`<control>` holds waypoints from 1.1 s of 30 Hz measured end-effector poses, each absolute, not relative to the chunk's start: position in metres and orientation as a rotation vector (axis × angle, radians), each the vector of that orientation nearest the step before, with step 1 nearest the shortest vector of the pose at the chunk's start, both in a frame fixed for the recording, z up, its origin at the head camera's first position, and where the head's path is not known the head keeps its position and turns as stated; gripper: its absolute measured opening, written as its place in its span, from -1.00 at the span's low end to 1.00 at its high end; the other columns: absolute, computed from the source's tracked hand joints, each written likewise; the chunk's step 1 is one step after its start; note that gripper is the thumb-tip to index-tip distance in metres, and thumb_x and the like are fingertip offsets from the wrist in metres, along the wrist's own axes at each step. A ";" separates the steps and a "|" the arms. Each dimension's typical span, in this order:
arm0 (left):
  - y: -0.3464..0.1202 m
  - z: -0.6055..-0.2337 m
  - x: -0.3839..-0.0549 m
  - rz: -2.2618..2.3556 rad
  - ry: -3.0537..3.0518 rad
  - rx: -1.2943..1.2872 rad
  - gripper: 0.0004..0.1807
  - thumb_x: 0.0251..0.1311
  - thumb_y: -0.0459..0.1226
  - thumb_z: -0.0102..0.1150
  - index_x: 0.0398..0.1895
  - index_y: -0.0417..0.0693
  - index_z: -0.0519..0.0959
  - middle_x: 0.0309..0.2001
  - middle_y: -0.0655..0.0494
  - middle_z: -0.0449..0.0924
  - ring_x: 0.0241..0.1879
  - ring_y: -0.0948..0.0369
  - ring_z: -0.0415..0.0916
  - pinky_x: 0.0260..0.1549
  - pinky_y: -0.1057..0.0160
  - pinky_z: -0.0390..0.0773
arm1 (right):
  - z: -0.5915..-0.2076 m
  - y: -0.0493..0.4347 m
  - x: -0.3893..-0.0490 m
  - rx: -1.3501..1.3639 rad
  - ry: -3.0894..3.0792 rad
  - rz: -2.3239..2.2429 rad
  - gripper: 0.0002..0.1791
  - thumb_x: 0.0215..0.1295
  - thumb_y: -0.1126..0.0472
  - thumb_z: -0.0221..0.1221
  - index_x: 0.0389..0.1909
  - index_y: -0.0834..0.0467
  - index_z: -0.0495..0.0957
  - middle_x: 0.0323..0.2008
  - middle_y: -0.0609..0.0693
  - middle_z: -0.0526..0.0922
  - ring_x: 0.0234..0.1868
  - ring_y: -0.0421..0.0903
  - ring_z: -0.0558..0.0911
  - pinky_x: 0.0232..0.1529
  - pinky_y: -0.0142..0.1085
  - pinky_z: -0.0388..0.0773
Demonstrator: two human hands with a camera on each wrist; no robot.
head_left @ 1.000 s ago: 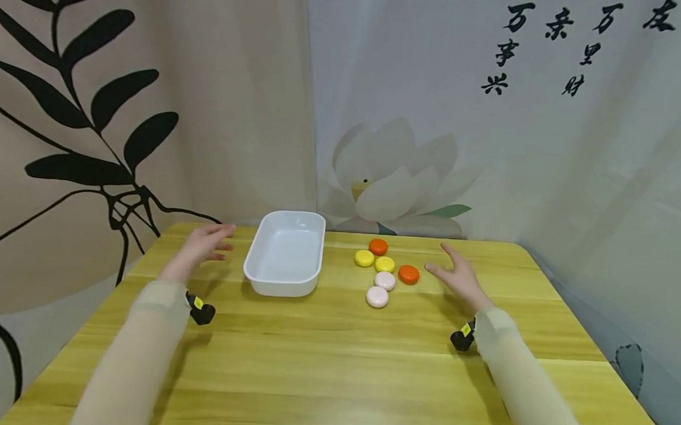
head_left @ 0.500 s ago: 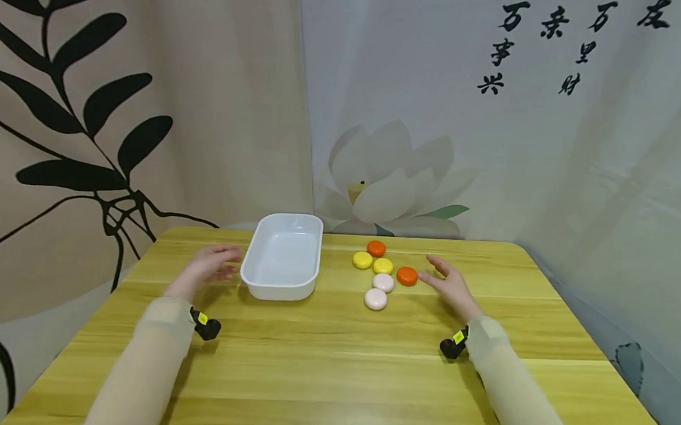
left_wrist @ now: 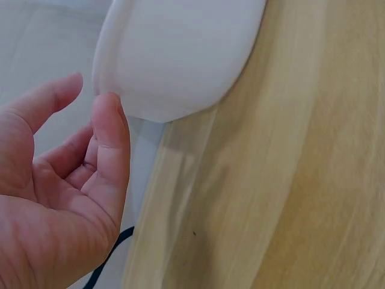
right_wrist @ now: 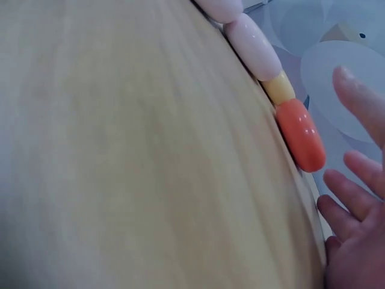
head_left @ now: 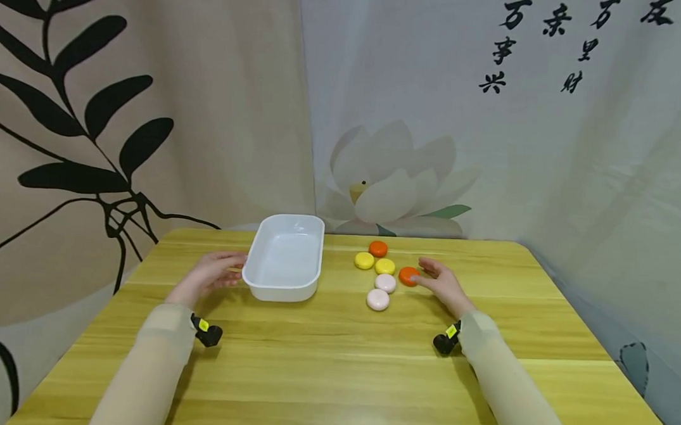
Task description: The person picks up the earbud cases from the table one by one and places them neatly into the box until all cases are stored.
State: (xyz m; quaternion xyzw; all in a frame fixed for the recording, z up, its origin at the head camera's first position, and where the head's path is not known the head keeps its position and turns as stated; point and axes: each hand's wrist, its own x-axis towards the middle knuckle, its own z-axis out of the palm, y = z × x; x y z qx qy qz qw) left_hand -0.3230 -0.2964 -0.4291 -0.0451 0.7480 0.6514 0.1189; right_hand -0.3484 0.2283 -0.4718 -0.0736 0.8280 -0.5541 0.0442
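A white rectangular dish (head_left: 280,293) with rounded corners sits on the table, left of the middle. My left hand (head_left: 215,274) is at its left side with relaxed fingers; in the left wrist view, the fingertips (left_wrist: 109,114) are right at the rim of the dish. My right hand (head_left: 443,285) reaches in from the right, its thumb overlapping the nearer orange round piece (head_left: 409,276) in the head view. Seen from the right wrist, thumb and fingers are spread apart beside that glossy orange piece (right_wrist: 301,136), with nothing gripped.
Left of that orange piece lie another orange piece (head_left: 378,248), two yellow pieces (head_left: 364,260) and two pale pink pieces (head_left: 378,300), close together. The wooden table (head_left: 322,370) ends at a printed curtain (head_left: 242,107). Black wrist cameras (head_left: 208,335) sit on both wrists.
My left hand has moved right, up to the side of the dish. My right hand has moved left to the nearer orange piece. The dish and round pieces stay in place.
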 end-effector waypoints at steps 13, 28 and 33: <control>-0.293 -0.431 -0.320 1.937 2.183 -0.031 -0.36 0.35 -0.29 0.13 0.38 -0.43 0.18 -0.33 0.16 0.59 -0.45 0.28 0.52 -0.37 0.35 0.61 | -0.471 0.217 -0.354 -0.212 2.573 -1.593 -0.22 0.24 0.12 0.31 0.41 0.26 0.23 0.38 0.20 0.27 0.41 0.13 0.18 0.39 0.00 0.09; -0.295 -0.439 -0.323 1.989 2.124 -0.018 -0.33 0.35 -0.30 0.13 0.41 -0.40 0.14 -0.30 0.10 0.61 -0.44 0.27 0.57 -0.27 0.29 0.64 | -0.476 0.214 -0.357 -0.187 2.585 -1.562 -0.25 0.22 0.11 0.33 0.39 0.21 0.29 0.38 0.16 0.29 0.41 0.14 0.17 0.39 0.04 0.05; -0.292 -0.441 -0.326 2.014 2.113 -0.034 -0.34 0.33 -0.34 0.14 0.41 -0.40 0.15 -0.31 0.13 0.62 -0.45 0.26 0.57 -0.30 0.29 0.64 | -0.476 0.214 -0.356 -0.164 2.612 -1.528 -0.30 0.23 0.13 0.32 0.37 0.20 0.33 0.36 0.18 0.31 0.40 0.15 0.19 0.39 0.04 0.04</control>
